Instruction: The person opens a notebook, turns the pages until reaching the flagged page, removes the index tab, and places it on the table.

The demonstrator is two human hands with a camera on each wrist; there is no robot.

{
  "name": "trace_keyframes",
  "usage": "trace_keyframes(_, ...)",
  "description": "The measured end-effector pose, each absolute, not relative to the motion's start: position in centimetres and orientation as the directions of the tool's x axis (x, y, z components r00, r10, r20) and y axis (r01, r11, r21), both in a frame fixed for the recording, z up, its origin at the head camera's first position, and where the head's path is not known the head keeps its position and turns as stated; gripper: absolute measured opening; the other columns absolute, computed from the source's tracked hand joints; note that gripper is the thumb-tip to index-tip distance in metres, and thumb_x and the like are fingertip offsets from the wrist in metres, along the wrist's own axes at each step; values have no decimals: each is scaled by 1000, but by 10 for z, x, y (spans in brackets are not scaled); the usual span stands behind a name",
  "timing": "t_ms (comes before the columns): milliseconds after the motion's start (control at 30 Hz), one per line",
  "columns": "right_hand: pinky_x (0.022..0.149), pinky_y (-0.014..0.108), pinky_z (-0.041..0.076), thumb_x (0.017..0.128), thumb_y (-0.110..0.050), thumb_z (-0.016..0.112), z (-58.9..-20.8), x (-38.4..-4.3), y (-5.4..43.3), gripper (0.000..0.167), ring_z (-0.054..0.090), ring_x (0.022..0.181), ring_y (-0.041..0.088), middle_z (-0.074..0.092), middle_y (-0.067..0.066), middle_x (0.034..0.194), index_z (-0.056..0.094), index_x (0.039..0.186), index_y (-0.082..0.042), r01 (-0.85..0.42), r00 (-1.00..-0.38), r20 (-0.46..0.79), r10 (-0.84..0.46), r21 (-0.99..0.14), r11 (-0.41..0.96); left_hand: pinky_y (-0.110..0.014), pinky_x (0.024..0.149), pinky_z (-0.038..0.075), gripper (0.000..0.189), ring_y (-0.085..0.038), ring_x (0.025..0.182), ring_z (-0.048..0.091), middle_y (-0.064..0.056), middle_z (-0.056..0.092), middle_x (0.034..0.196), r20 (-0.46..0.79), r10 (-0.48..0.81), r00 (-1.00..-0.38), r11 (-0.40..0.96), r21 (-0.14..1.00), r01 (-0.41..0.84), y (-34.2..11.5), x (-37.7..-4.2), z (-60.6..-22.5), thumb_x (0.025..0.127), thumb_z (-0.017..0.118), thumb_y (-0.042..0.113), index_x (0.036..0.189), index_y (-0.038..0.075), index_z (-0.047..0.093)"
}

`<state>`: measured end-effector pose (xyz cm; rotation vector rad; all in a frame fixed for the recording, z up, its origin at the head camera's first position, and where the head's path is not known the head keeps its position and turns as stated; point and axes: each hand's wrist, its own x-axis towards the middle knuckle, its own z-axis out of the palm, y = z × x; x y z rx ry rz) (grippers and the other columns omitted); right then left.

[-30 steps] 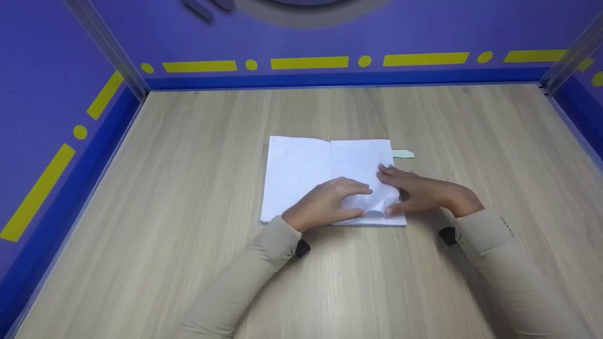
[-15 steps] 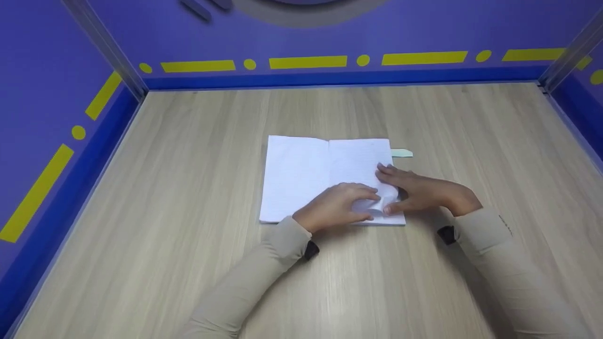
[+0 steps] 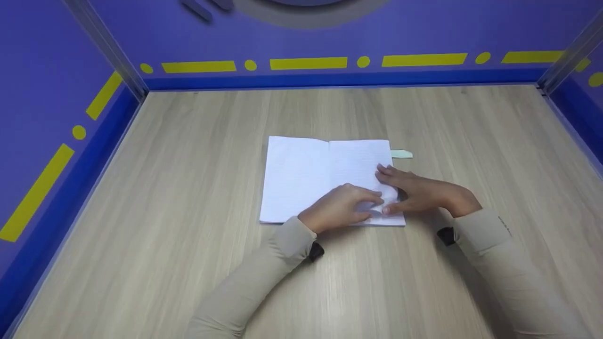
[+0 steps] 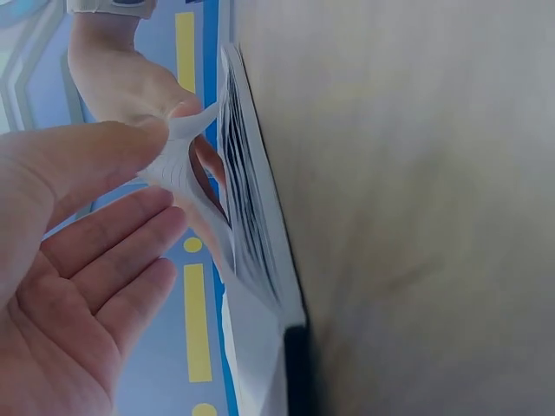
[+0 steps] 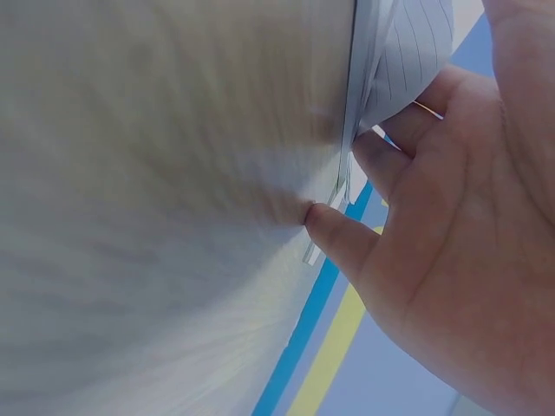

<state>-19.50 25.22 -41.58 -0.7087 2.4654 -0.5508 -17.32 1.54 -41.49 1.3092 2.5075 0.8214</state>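
Our left hand [image 3: 340,207] moved closer to our right hand [image 3: 424,190], so both seem busy with one bent page [image 5: 421,52]. We can't tell if the left pinches; the right's loose fingers touch the notebook [image 3: 297,179] beneath them.

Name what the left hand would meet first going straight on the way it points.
Most likely the lifted page, which the left hand may be touching; the right hand lies just beyond, though depth is unclear.

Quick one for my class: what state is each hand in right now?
Left hand: at the curled notebook page; cannot tell whether it pinches it.
Right hand: open, touching the notebook.
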Motion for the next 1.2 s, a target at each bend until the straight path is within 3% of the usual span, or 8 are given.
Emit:
trace_keyframes(300,115,63,7,85,-50,67,-416,-194,253,95,4,148,40,8,18,161,21,152,-2,-387,-733,-326,-598,-523,759,-20,103,44,31,-13,121,58,-3,62,130,76,795,-602,461,568,682,15,-173,-414,91,60,8,122,8,67)
trace_keyframes(567,117,58,11,81,-54,68,-419,-195,254,98,0,149,35,3,13,163,21,153,-6,-374,-748,-320,-582,-521,767,-18,98,46,29,-10,115,61,-4,65,126,116,787,-606,438,587,681,13,-173,-416,91,59,7,119,7,69)
trace_keyframes(967,118,56,7,75,-55,74,-417,-195,261,120,-7,149,34,-10,14,162,0,154,-4,-310,-790,-295,-538,-565,764,-19,104,41,30,-13,123,57,-5,62,130,164,749,-642,412,643,646,3,-171,-413,93,59,6,122,6,66)
trace_keyframes(1200,118,57,6,78,-46,76,-416,-197,265,118,-8,148,37,-12,19,160,-4,152,1,-290,-806,-285,-519,-574,766,-19,104,42,31,-14,122,57,-6,63,128,220,721,-657,395,649,650,-1,-170,-413,91,59,2,121,4,66)
